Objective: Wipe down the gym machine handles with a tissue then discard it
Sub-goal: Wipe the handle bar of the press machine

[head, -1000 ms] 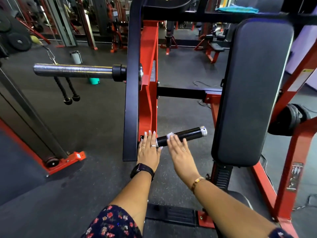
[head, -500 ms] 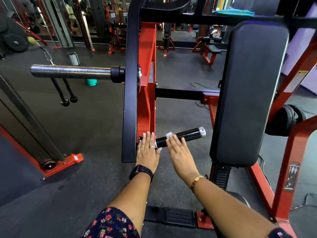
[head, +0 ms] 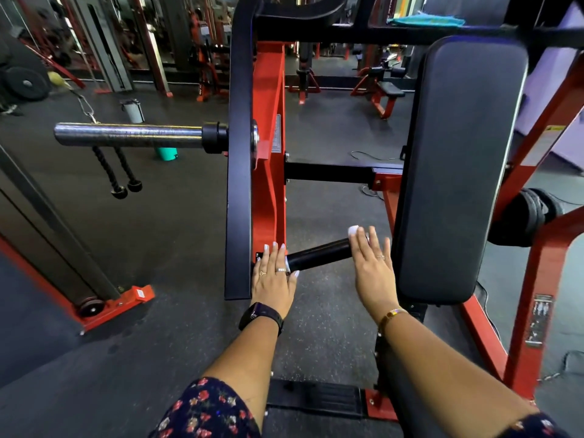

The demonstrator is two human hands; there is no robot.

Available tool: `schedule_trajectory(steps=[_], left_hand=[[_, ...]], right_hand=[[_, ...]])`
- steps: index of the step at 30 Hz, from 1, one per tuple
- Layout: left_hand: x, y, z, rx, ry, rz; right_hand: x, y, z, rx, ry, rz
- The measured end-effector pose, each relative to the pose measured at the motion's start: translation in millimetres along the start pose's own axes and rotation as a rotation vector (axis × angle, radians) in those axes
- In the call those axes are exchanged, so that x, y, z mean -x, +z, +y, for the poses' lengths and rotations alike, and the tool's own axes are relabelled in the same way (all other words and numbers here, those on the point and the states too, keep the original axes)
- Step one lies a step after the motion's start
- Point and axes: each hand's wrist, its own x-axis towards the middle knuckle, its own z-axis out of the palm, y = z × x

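Note:
A black machine handle (head: 319,258) juts out to the right from the red and black frame (head: 268,172). My left hand (head: 273,277) rests flat on the handle's inner end, fingers straight. Over the handle's outer tip lies my right hand (head: 373,263), its straight fingers pressing a white tissue (head: 353,230) against the tip. Only a small corner of the tissue shows past my fingertips. The handle's metal end cap is hidden under that hand.
A tall black back pad (head: 458,165) stands just right of my right hand. A chrome weight peg (head: 129,134) sticks out to the left. A black footplate (head: 316,398) lies below on the rubber floor. Other machines and a small bin (head: 132,110) stand behind.
My right hand slid with the tissue along the handle from near its inner end out to the tip. My left hand stayed at the inner end.

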Motion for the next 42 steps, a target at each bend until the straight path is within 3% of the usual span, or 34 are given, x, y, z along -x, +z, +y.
schedule_trajectory(steps=[3, 8, 11, 13, 17, 19, 23, 27, 30, 37, 39, 42], left_hand=[[0, 0, 0, 0.024, -0.005, 0.001], [-1, 1, 0, 0.033, -0.005, 0.011], [0, 1, -1, 0.021, 0.005, 0.007], [0, 2, -2, 0.045, 0.004, 0.018], [-1, 4, -2, 0.03, -0.003, 0.012], [-1, 4, -2, 0.021, -0.001, 0.009], [0, 4, -2, 0.049, 0.008, 0.03], [-1, 4, -1, 0.024, 0.002, 0.037], [0, 5, -2, 0.025, -0.001, 0.031], [-1, 4, -1, 0.049, 0.012, 0.031], [-2, 3, -2, 0.036, 0.022, 0.04], [-4, 9, -4, -0.003, 0.018, 0.03]], right_hand=[[10, 7, -16, -0.047, 0.007, 0.022], [17, 16, -68, -0.067, -0.27, -0.057], [16, 15, -57, -0.034, -0.4, -0.083], [15, 11, -33, -0.003, -0.356, -0.064], [7, 0, 1, -0.069, -0.033, -0.043], [-3, -1, -6, -0.099, 0.023, -0.06], [-24, 0, -36, -0.112, 0.022, -0.1], [-21, 1, -74, -0.169, -0.222, -0.191], [-16, -1, -73, -0.158, -0.35, -0.168], [-28, -7, -32, -0.081, -0.046, -0.14], [-31, -7, -51, -0.11, -0.048, -0.154], [-30, -4, -86, -0.147, -0.197, -0.218]])
